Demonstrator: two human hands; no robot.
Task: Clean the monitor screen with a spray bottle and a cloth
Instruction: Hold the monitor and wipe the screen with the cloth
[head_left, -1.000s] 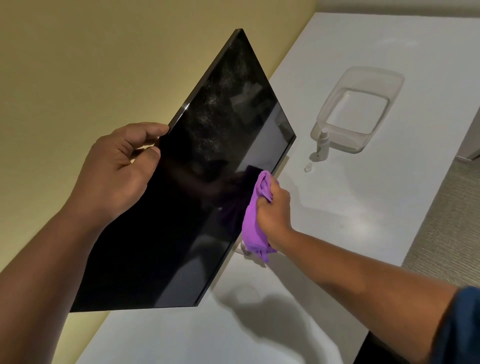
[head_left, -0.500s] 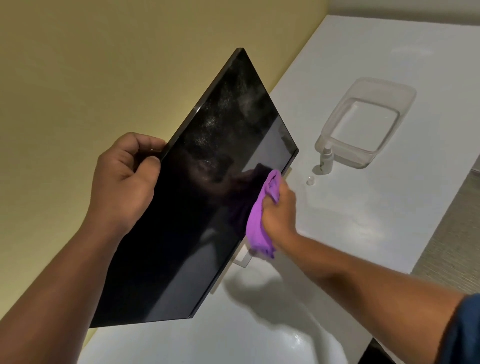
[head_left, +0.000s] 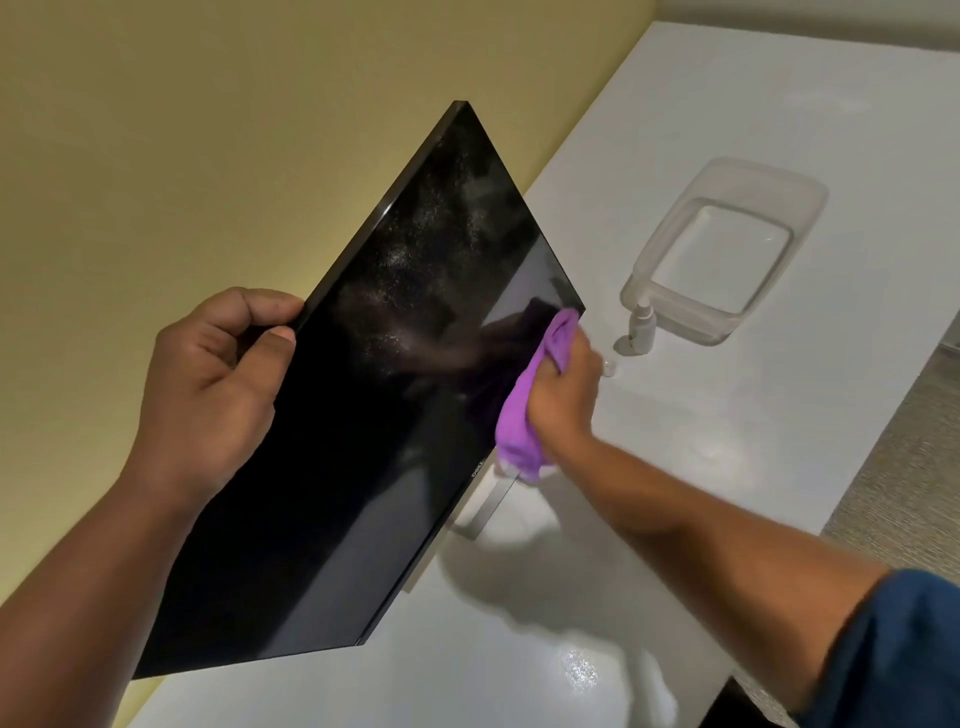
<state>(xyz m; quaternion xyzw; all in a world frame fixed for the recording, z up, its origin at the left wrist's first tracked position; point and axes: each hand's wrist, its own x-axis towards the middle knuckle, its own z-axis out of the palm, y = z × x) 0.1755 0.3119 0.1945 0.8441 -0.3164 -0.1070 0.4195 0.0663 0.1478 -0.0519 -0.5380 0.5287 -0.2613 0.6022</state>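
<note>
A black monitor (head_left: 363, 415) stands on the white desk (head_left: 727, 441), its dark screen speckled with spray mist toward the far upper part. My left hand (head_left: 218, 384) grips the monitor's top edge, fingers behind it and thumb on the front. My right hand (head_left: 563, 395) holds a bunched purple cloth (head_left: 524, 410) and presses it against the screen's lower edge near the far bottom corner. A small clear spray bottle (head_left: 641, 330) stands upright on the desk just beyond my right hand, and its tiny cap (head_left: 609, 368) lies beside it.
A clear plastic tub (head_left: 675, 306) sits on the desk behind the bottle. A yellow wall (head_left: 182, 156) runs close behind the monitor. The silver monitor stand (head_left: 488, 506) shows under the screen. The desk's right edge drops to a carpeted floor (head_left: 898, 493).
My right hand has slid the purple cloth along the screen's lower edge toward the far corner. My left hand keeps its grip on the top edge. The view has shifted slightly.
</note>
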